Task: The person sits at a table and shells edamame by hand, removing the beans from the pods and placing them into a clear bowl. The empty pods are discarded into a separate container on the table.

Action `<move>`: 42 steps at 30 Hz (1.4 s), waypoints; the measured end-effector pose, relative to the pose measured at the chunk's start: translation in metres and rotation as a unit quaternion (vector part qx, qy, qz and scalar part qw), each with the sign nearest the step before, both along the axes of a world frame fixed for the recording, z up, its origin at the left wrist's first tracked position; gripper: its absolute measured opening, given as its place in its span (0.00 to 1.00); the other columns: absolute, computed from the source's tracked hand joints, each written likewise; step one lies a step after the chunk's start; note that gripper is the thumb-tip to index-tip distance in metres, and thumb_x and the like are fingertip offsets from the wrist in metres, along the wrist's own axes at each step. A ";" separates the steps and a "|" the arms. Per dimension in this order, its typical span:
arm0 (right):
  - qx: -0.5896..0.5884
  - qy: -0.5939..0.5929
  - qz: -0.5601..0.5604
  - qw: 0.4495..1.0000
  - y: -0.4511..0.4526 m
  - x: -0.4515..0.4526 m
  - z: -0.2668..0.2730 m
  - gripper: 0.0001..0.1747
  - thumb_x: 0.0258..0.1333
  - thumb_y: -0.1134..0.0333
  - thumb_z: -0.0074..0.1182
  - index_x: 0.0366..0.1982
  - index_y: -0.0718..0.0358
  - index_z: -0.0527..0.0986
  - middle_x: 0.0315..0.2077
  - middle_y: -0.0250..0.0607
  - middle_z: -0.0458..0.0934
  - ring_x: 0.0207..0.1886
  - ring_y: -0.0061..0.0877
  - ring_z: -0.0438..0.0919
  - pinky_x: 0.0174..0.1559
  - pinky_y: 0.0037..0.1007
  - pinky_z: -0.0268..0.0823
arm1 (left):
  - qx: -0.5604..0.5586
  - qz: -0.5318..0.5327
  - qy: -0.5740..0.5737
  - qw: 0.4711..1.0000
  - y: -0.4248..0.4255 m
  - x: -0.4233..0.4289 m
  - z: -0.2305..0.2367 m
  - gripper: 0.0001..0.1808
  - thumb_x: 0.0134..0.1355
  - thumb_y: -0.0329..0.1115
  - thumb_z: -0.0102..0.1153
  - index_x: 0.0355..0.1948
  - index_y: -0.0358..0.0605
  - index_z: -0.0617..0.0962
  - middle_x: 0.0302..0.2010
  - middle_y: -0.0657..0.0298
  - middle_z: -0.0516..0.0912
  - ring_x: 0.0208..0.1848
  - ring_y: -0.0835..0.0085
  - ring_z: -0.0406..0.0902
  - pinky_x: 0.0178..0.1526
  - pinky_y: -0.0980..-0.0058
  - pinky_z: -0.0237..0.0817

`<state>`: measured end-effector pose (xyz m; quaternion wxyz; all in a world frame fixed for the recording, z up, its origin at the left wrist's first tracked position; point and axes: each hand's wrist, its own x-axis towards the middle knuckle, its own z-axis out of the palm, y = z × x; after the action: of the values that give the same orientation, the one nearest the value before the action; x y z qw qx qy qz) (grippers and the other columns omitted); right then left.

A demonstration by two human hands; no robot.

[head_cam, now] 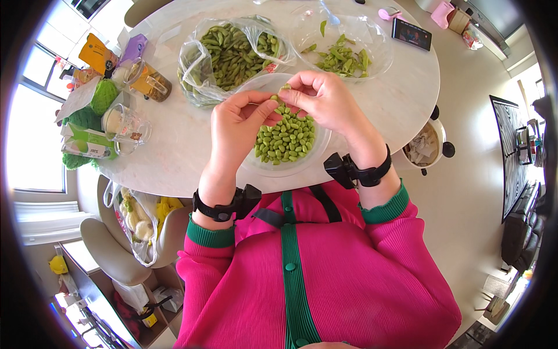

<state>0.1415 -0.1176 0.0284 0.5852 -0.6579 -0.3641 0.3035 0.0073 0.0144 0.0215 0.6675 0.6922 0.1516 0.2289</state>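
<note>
A green soybean pod (274,98) is pinched between my two hands, partly covered by the fingers. My left hand (240,120) grips its left end with thumb and forefinger. Thumb and fingers of my right hand (324,98) hold the other end. Right below them is a clear plastic bowl (293,171) with a pile of shelled green beans (285,141) in it. Behind my left hand, a clear plastic bag (192,74) stands open, full of whole pods (231,56). A wide clear dish (383,63) beyond my right hand contains empty pod shells (342,59).
At the table's left are a glass mug (126,126), a pitcher of brown liquid (154,87), a green carton (87,141) and green yarn (104,96). A phone (411,34) lies at the right. Below the table edge are a waste bin (422,144) and a chair (115,253).
</note>
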 end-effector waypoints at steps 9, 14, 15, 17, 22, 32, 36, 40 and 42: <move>0.011 -0.016 -0.042 0.999 0.001 -0.003 0.002 0.12 0.63 0.64 0.61 0.33 0.67 0.78 0.25 0.27 0.77 0.27 0.12 0.74 0.30 0.18 0.67 | -0.187 -0.049 0.000 0.981 0.010 -0.004 -0.003 0.14 0.70 0.31 0.54 0.48 0.30 0.81 0.37 0.56 0.85 0.32 0.73 0.84 0.33 0.79 0.76; 0.035 -0.039 -0.086 0.995 -0.005 0.008 0.006 0.12 0.60 0.64 0.64 0.33 0.68 0.80 0.22 0.30 0.79 0.25 0.12 0.74 0.29 0.19 0.68 | -0.187 -0.052 0.005 0.981 0.017 -0.006 -0.006 0.13 0.69 0.30 0.56 0.49 0.32 0.81 0.38 0.58 0.86 0.31 0.76 0.82 0.32 0.80 0.75; 0.066 -0.049 -0.093 0.992 -0.007 0.014 0.006 0.13 0.59 0.64 0.65 0.33 0.68 0.80 0.22 0.30 0.80 0.24 0.12 0.75 0.29 0.19 0.68 | -0.157 -0.046 0.005 0.987 0.017 -0.006 -0.007 0.12 0.68 0.30 0.57 0.48 0.33 0.81 0.38 0.59 0.86 0.30 0.76 0.81 0.32 0.80 0.74; 0.051 -0.113 -0.172 0.977 -0.011 0.032 0.008 0.10 0.56 0.65 0.66 0.33 0.66 0.81 0.23 0.32 0.82 0.24 0.14 0.77 0.29 0.20 0.69 | -0.054 -0.038 0.029 0.997 0.020 -0.007 -0.008 0.12 0.66 0.29 0.59 0.48 0.35 0.82 0.37 0.60 0.86 0.29 0.79 0.79 0.32 0.82 0.71; -0.041 -0.400 -0.333 0.853 -0.027 0.079 0.002 0.08 0.56 0.71 0.61 0.39 0.59 0.82 0.30 0.43 0.85 0.30 0.30 0.84 0.33 0.30 0.74 | 0.247 -0.017 0.075 0.966 0.035 -0.009 -0.005 0.13 0.59 0.26 0.65 0.45 0.40 0.85 0.32 0.66 0.85 0.28 0.84 0.74 0.31 0.83 0.66; -0.164 -0.457 -0.292 0.824 -0.032 0.074 -0.010 0.12 0.59 0.65 0.58 0.44 0.57 0.80 0.39 0.43 0.84 0.41 0.40 0.82 0.43 0.39 0.74 | 0.474 0.025 0.189 0.859 0.120 0.059 0.005 0.12 0.60 0.35 0.63 0.43 0.43 0.84 0.34 0.56 0.86 0.34 0.66 0.83 0.40 0.71 0.73; -0.153 -0.449 -0.289 0.831 -0.032 0.065 -0.005 0.10 0.57 0.64 0.60 0.40 0.59 0.81 0.36 0.42 0.84 0.38 0.40 0.82 0.41 0.38 0.74 | 0.505 -0.002 0.216 0.836 0.130 0.087 -0.005 0.11 0.58 0.38 0.64 0.39 0.44 0.84 0.35 0.56 0.87 0.37 0.60 0.83 0.43 0.66 0.73; -0.141 -0.445 -0.286 0.837 -0.031 0.059 -0.002 0.09 0.57 0.64 0.60 0.37 0.60 0.81 0.35 0.41 0.84 0.36 0.39 0.82 0.40 0.38 0.74 | 0.517 -0.009 0.230 0.824 0.130 0.103 -0.014 0.10 0.58 0.38 0.64 0.36 0.42 0.84 0.32 0.54 0.86 0.35 0.59 0.82 0.40 0.64 0.71; -0.133 -0.437 -0.282 0.844 -0.030 0.056 0.001 0.08 0.57 0.65 0.60 0.36 0.60 0.82 0.35 0.41 0.84 0.36 0.38 0.82 0.39 0.37 0.74 | 0.521 -0.009 0.220 0.825 0.129 0.105 -0.016 0.11 0.58 0.38 0.64 0.35 0.41 0.83 0.31 0.54 0.85 0.34 0.59 0.82 0.38 0.63 0.71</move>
<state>0.1970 -0.1479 0.0297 0.3327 -0.8682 -0.3373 -0.1476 0.1128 0.1437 0.0052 0.1586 0.9703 0.1462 0.1095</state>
